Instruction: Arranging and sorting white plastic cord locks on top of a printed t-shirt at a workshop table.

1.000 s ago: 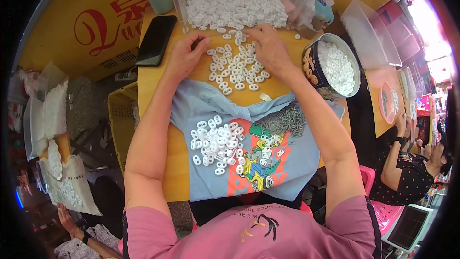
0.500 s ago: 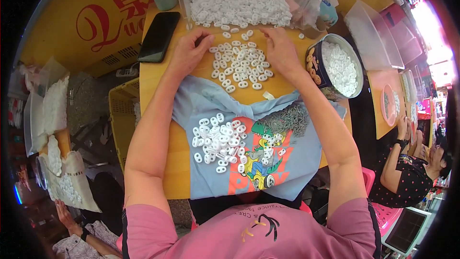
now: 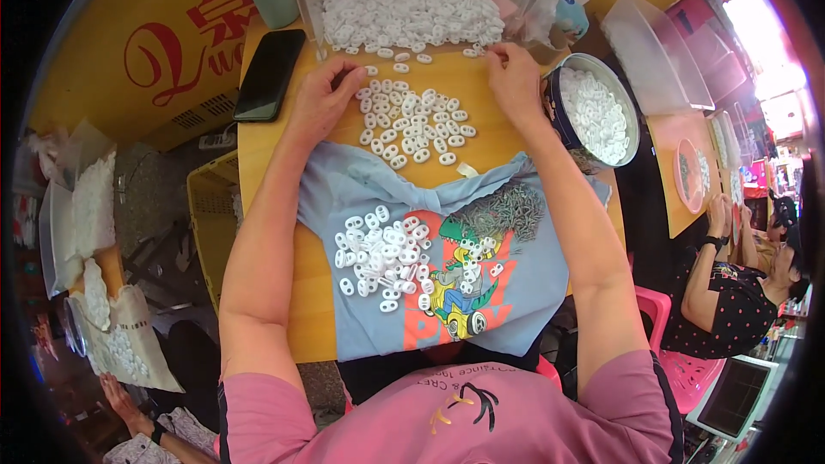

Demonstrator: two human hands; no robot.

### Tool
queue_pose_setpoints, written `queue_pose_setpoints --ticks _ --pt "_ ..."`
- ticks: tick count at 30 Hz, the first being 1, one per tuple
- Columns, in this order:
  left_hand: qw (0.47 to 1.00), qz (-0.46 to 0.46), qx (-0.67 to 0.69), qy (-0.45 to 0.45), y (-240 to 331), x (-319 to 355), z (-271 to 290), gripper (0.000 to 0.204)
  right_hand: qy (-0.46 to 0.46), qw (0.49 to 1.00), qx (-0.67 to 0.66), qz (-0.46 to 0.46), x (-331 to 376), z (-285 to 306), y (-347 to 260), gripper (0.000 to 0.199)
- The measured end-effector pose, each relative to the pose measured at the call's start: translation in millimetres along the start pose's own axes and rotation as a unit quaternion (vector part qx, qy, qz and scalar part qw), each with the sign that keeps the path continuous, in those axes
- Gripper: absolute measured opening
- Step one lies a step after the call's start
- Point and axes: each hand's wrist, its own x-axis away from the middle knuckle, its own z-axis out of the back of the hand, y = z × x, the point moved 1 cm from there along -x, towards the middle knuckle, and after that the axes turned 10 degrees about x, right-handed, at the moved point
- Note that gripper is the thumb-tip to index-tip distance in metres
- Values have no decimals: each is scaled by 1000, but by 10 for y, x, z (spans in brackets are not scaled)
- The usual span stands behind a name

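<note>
Sorting looks to be the step: both hands rest on the tabletop (image 3: 266, 163), left hand (image 3: 322, 99) and right hand (image 3: 514, 77) with fingers curled, flanking loose white plastic rings (image 3: 412, 125) between them. Next, I judge, comes pinching single rings without scattering neighbours.

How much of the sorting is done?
Done, it seems: white pieces heaped on the blue cloth, more filling the tin. In hand: both hands, left and right, over the loose pieces on the table. Left: the big pile behind.
</note>
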Motion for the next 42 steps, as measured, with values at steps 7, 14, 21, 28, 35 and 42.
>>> queue_pose_setpoints --ticks 7,14,21,28,35,42 --pt "1000 9 3 4 -51 19 29 23 -114 976 167 -85 -212 -18 -167 35" --pt "1000 10 3 -5 -40 0 25 22 -165 968 161 -101 -258 1 -138 35" --pt "1000 18 19 -1 -43 -5 4 22 -159 982 98 37 -160 49 1 26" --pt "1000 10 9 -4 -98 -8 45 21 -234 964 -100 71 12 205 -247 23" --pt "1000 9 13 -8 -75 -18 26 23 -339 927 41 157 76 249 -517 27" --pt "1000 18 6 -1 -13 8 21 24 -298 902 181 253 126 259 -688 24"
